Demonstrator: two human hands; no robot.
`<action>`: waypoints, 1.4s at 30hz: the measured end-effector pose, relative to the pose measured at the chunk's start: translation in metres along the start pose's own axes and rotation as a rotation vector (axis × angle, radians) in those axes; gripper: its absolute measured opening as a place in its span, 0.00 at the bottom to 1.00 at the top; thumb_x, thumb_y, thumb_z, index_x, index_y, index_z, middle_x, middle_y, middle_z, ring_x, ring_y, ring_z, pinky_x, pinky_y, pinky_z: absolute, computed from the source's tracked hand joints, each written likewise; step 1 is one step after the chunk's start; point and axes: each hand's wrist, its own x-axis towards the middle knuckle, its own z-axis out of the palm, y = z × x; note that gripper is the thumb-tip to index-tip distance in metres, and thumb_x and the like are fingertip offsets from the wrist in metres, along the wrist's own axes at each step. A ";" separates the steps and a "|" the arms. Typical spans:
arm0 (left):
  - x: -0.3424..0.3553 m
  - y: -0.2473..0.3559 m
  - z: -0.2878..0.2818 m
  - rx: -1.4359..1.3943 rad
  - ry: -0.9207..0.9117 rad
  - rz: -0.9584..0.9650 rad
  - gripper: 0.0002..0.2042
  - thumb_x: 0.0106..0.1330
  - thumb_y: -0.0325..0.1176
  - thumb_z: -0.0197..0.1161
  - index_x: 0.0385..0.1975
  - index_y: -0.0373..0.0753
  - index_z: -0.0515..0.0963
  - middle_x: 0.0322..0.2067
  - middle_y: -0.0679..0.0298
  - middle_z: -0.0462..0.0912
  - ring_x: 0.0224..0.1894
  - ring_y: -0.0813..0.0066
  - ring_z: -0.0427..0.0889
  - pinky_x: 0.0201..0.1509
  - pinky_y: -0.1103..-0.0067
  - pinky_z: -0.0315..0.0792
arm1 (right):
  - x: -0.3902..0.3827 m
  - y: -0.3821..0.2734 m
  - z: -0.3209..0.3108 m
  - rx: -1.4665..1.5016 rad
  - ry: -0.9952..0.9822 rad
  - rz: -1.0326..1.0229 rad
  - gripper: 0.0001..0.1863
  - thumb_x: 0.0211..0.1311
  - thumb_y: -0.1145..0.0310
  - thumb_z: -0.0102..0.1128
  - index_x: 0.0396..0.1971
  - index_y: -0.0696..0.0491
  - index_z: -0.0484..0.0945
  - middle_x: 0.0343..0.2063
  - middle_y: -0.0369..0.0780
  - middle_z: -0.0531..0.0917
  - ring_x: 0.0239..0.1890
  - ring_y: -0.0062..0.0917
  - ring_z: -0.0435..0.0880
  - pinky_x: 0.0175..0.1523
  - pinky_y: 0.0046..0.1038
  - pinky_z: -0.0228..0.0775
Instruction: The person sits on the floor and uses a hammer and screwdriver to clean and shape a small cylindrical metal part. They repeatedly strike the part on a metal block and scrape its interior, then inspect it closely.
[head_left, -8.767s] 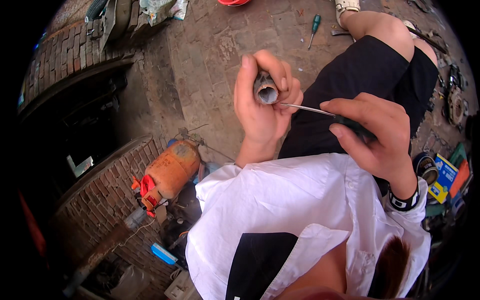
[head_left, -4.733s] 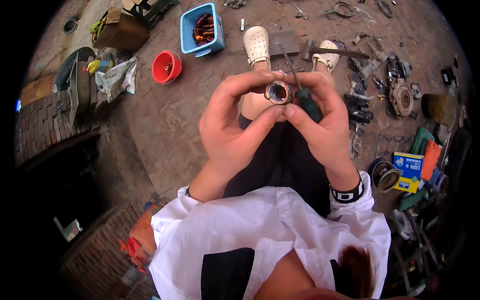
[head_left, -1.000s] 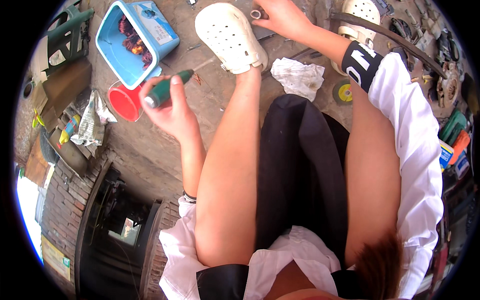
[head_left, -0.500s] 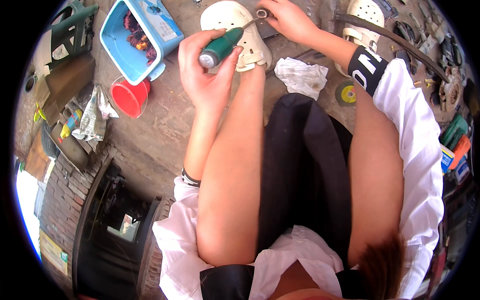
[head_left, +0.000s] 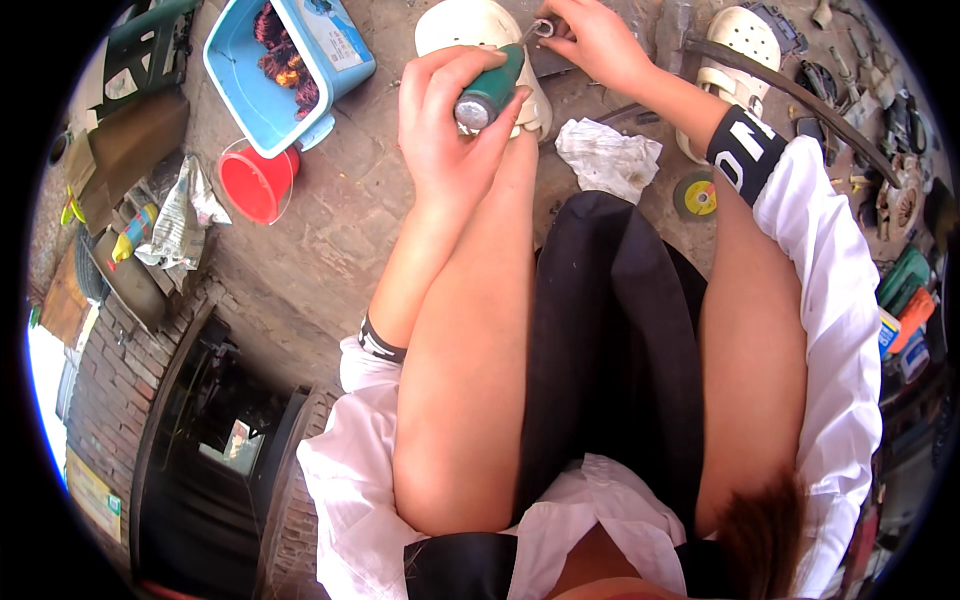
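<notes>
My left hand (head_left: 445, 125) is wrapped round the thick green handle of a tool (head_left: 497, 88) with a silver-grey end cap. Its thin metal shaft points away to the upper right. My right hand (head_left: 600, 45) pinches a small metal ring (head_left: 544, 28) between thumb and fingers. The shaft's tip meets the ring, but I cannot make out whether it goes inside. Both hands are just above my left cream clog (head_left: 462, 25), which the left hand and tool partly cover.
A crumpled white cloth (head_left: 608, 158) and a yellow-centred disc (head_left: 695, 197) lie between my feet. At left stand a blue tub (head_left: 335, 75) of dark red scrubbers and a red bucket (head_left: 255, 183). A long dark strip (head_left: 790, 85) crosses my right clog (head_left: 742, 45). Metal parts (head_left: 900, 195) litter the right.
My left hand has moved right and slightly up with the green tool, whose handle now points more steeply. My right hand has shifted slightly right, still pinching the ring.
</notes>
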 end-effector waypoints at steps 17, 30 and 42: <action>-0.004 -0.001 0.005 0.019 -0.044 0.009 0.21 0.47 0.24 0.76 0.42 0.39 0.78 0.42 0.62 0.81 0.46 0.63 0.79 0.50 0.73 0.73 | 0.004 -0.014 0.009 0.114 -0.009 0.181 0.15 0.50 0.72 0.66 0.35 0.58 0.70 0.35 0.50 0.73 0.38 0.49 0.78 0.42 0.42 0.72; -0.013 0.007 -0.008 0.067 -0.104 0.003 0.21 0.47 0.23 0.76 0.43 0.38 0.77 0.43 0.60 0.80 0.46 0.64 0.79 0.51 0.72 0.73 | 0.000 -0.005 0.009 0.047 -0.031 -0.037 0.09 0.54 0.75 0.58 0.36 0.55 0.71 0.35 0.50 0.73 0.38 0.52 0.76 0.41 0.44 0.70; -0.008 0.018 -0.014 0.027 -0.087 0.070 0.22 0.47 0.20 0.75 0.42 0.37 0.75 0.42 0.58 0.79 0.46 0.63 0.80 0.52 0.73 0.74 | 0.006 0.004 0.022 0.005 -0.079 -0.048 0.10 0.50 0.75 0.57 0.35 0.57 0.73 0.34 0.53 0.74 0.38 0.52 0.78 0.42 0.46 0.72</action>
